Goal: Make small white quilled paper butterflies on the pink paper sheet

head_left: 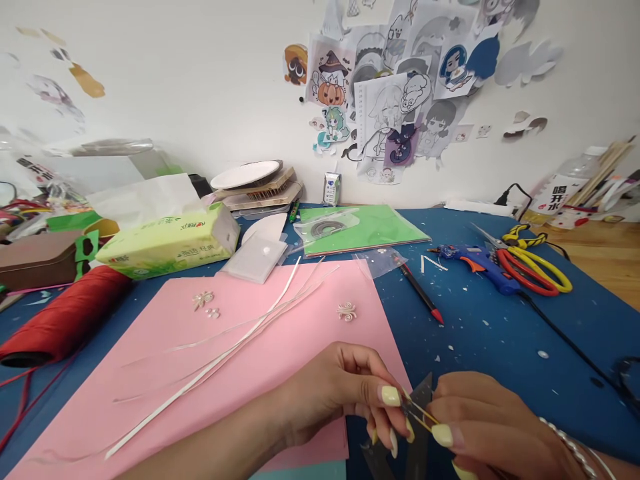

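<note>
Left hand [357, 390] and right hand [493, 420] pinch thin yellowish strand [424, 417], perhaps wire; bottle [560, 187] reading "喝开水" near far right corner of tabletop [480, 353].

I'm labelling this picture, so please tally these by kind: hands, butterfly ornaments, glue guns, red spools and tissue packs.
Hands: 2
Butterfly ornaments: 2
Glue gun: 1
Red spool: 1
Tissue pack: 1
Total: 7
</note>
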`<state>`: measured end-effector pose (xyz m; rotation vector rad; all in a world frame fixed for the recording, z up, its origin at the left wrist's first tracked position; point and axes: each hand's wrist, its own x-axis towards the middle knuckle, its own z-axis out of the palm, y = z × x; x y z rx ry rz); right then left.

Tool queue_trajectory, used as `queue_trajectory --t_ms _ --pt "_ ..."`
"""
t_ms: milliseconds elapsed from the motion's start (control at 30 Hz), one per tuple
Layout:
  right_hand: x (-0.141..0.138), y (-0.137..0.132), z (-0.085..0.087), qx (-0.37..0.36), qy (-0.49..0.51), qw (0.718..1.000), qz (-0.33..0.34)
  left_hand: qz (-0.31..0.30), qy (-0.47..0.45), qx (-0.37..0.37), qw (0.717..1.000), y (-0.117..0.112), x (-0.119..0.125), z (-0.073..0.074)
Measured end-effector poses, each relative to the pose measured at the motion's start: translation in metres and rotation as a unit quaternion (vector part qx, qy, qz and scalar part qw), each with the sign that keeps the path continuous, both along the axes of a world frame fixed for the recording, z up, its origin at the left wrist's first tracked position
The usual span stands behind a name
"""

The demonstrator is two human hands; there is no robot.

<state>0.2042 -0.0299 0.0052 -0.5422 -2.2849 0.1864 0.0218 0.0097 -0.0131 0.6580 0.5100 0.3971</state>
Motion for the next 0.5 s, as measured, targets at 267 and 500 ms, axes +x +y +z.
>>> queue_trajectory --t_ms 267,500 --pt "0.0007 -0.0015 0.0007 -0.011 -0.023 1.0 -0.003 0.003 -0.022 -0.005 1.0 0.0004 0.0004 -0.0011" --pt "0.0 -0.0023 -0.0052 -0.015 -0.03 0.999 -0.017 0.002 -0.01 0.0 1.0 -0.0003 -0.0007 -0.0023"
